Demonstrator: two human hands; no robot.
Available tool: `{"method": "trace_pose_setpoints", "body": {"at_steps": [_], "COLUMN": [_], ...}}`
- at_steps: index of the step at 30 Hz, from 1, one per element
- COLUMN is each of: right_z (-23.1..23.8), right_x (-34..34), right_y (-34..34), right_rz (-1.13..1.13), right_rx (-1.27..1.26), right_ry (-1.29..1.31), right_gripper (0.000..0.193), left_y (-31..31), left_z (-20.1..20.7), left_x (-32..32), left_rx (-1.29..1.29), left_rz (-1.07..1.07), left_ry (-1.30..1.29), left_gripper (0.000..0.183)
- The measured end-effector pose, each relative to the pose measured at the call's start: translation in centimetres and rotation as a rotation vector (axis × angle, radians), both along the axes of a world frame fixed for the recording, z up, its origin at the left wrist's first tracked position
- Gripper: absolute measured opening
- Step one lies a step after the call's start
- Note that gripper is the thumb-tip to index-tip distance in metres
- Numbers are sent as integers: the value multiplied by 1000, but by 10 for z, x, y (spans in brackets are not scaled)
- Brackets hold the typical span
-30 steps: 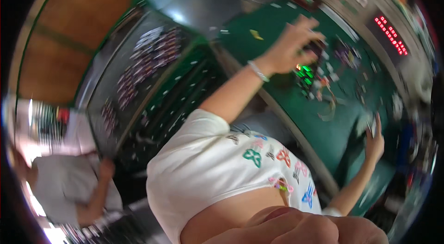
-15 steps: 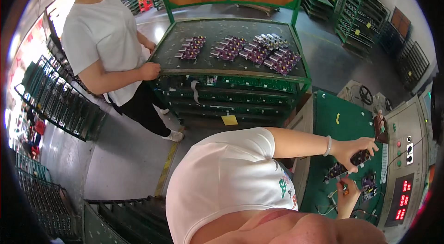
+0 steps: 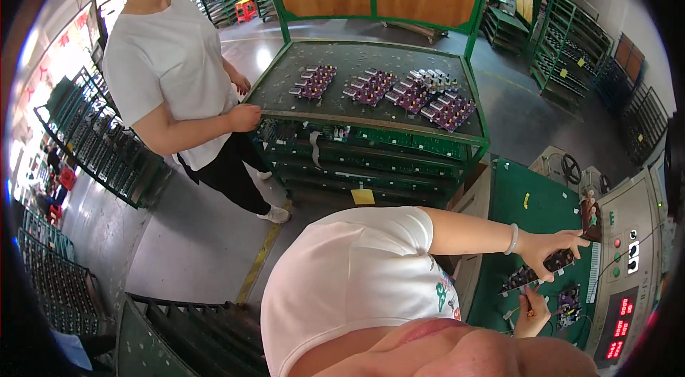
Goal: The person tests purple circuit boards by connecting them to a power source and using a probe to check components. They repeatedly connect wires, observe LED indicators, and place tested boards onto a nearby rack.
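Note:
A dark circuit board point(image 3: 519, 279) crowded with components is tilted up over the green work mat. My left hand point(image 3: 540, 251), wearing a bracelet, grips its upper end, fingers spread over the edge. Just below, my right hand point(image 3: 533, 315) has its fingers bent together in a pinch against the board's lower edge. Something small and orange shows among those fingers, too small to name. Beside the right hand lies another purple circuit board point(image 3: 569, 303) on the mat, with thin wires around it.
A test machine point(image 3: 622, 263) with knobs and red displays stands along the bench's right edge. Across the aisle, a green-framed cart point(image 3: 300, 109) carries several purple boards point(image 3: 449, 111). A person point(image 3: 168, 56) in a white shirt stands at its left, one hand on its edge.
The whole view has shifted, so most of the scene sits lower and further right. My left hand keeps its grip on the board; my right hand stays at its lower edge, turned slightly.

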State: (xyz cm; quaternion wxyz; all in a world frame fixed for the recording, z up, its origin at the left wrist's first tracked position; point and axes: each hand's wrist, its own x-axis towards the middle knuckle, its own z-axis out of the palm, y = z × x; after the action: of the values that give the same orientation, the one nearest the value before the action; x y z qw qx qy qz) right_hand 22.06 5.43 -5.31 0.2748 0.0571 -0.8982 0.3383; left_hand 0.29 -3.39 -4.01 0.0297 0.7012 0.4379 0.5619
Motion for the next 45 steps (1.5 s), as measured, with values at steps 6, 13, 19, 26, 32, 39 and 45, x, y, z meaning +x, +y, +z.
{"method": "trace_pose_setpoints", "body": {"at_steps": [6, 13, 19, 26, 32, 39, 45], "right_z": [0, -6, -6, 0, -10, -34, -34], "right_x": [4, 1, -1, -1, -2, -7, -6], "right_y": [1, 0, -8, -23, -19, -28, -34], "right_rz": [-13, -34, -49, 36, 69, -45, -63], "right_rx": [27, 114, 143, 252, 328, 415, 520], "right_ry": [-9, 18, -13, 67, 113, 261, 363], "right_gripper": [31, 29, 20, 20, 17, 23, 24], "left_y": [-4, -19, -39, -61, -70, -79, -73], "left_z": [8, 14, 15, 9, 14, 16, 16], "left_x": [1, 3, 5, 14, 21, 25, 22], "left_rx": [23, -47, -84, 9, 4, 28, 87], "left_rz": [14, 40, 49, -3, -18, 25, -1], "left_ry": [73, 50, 136, 190, 258, 327, 385], "left_gripper": [89, 94, 89, 85, 81, 78, 86]}}
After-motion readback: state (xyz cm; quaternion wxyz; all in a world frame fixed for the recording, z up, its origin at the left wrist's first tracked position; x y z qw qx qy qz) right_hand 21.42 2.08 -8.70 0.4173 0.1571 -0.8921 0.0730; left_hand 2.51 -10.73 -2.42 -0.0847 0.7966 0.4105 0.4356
